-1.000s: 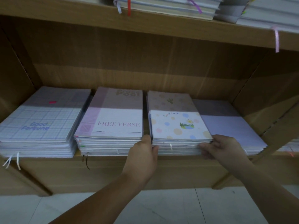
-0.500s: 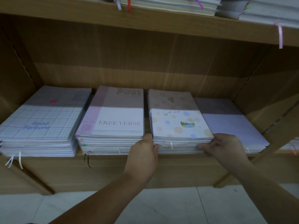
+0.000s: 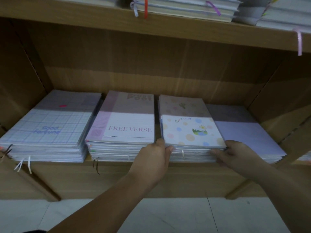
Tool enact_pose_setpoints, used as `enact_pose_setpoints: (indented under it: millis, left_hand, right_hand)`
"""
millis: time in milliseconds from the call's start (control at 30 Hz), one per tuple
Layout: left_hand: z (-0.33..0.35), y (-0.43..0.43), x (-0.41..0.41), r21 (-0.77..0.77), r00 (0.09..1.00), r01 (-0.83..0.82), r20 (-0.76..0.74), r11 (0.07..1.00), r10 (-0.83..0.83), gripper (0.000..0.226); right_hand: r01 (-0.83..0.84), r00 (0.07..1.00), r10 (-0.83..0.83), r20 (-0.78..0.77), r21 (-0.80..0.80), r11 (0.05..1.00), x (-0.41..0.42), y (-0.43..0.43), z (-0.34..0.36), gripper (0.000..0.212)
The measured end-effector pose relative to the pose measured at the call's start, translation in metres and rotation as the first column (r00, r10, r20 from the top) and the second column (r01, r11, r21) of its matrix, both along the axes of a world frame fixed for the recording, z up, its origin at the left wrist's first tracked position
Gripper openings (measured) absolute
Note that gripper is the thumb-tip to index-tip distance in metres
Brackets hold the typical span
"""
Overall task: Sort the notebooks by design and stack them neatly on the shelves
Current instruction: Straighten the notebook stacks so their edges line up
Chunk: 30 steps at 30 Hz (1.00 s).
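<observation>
Several notebook stacks lie side by side on the wooden shelf (image 3: 151, 167). From the left: a blue grid "Good Fortune" stack (image 3: 48, 126), a pink "FREE VERSE" stack (image 3: 127, 125), a dotted "Good Luck" stack (image 3: 188, 126) and a plain lilac stack (image 3: 249, 135). My left hand (image 3: 154, 158) grips the front left corner of the dotted stack, thumb on top. My right hand (image 3: 235, 153) grips its front right corner, fingers pressed against the page edges.
An upper shelf board (image 3: 151, 22) hangs overhead with more notebook piles (image 3: 193, 5) and dangling ribbon markers. Slanted wooden side panels (image 3: 286, 98) close in the compartment on both sides. A pale tiled floor (image 3: 168, 216) lies below.
Both hands stay on the front corners of the dotted stack. The view has shifted slightly; the stacks have not visibly moved.
</observation>
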State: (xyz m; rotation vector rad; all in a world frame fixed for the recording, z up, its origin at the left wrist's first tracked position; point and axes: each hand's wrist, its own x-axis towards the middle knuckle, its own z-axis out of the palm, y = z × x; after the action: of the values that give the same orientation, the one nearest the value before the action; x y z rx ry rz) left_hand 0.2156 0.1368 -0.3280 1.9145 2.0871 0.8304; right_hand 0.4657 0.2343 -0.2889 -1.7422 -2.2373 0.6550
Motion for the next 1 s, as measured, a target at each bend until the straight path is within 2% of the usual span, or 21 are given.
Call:
enact_pose_setpoints:
  millis: [133, 300, 433, 567, 667, 767, 867, 1000]
  left_hand:
    - [-0.004, 0.003, 0.000, 0.024, 0.998, -0.004, -0.055, 1.000, 0.005, 0.032]
    - [-0.007, 0.004, 0.001, 0.046, 0.998, -0.019, -0.053, 0.999, 0.021, 0.030]
    - [-0.007, 0.005, 0.002, 0.013, 0.999, -0.004, -0.047, 1.000, 0.005, 0.030]
    - [-0.009, -0.009, -0.005, -0.026, 1.000, 0.014, -0.005, 1.000, -0.014, 0.020]
    - [-0.013, -0.023, -0.014, -0.075, 0.999, 0.029, 0.025, 0.997, -0.027, 0.019]
    - [-0.016, -0.031, -0.020, -0.143, 1.000, 0.012, -0.014, 0.990, -0.014, 0.016]
    - [-0.019, -0.036, -0.021, -0.187, 1.000, -0.001, -0.019, 0.982, -0.003, 0.018]
    - [-0.015, -0.037, -0.012, -0.154, 0.999, 0.027, 0.023, 0.988, -0.024, 0.019]
  right_hand:
    - [0.000, 1.000, 0.001, -0.029, 0.021, 1.000, 0.001, 0.004, -0.009, 0.030]
    - [0.021, 0.996, -0.020, -0.088, 0.015, 1.000, 0.003, 0.006, -0.013, 0.027]
    - [0.023, 0.997, -0.023, -0.078, 0.002, 1.000, 0.002, 0.006, -0.011, 0.026]
    - [0.015, 1.000, -0.015, 0.007, -0.006, 1.000, 0.007, 0.003, -0.010, 0.030]
    - [0.073, 0.991, -0.073, 0.111, 0.004, 0.997, 0.011, 0.000, -0.005, 0.046]
    - [0.035, 0.978, -0.037, 0.207, 0.016, 0.999, 0.004, -0.010, -0.003, 0.053]
    - [-0.036, 0.976, 0.035, 0.216, 0.000, 0.999, -0.011, -0.025, -0.006, 0.050]
    - [-0.086, 0.987, 0.087, 0.136, -0.017, 0.996, -0.019, -0.031, -0.006, 0.041]
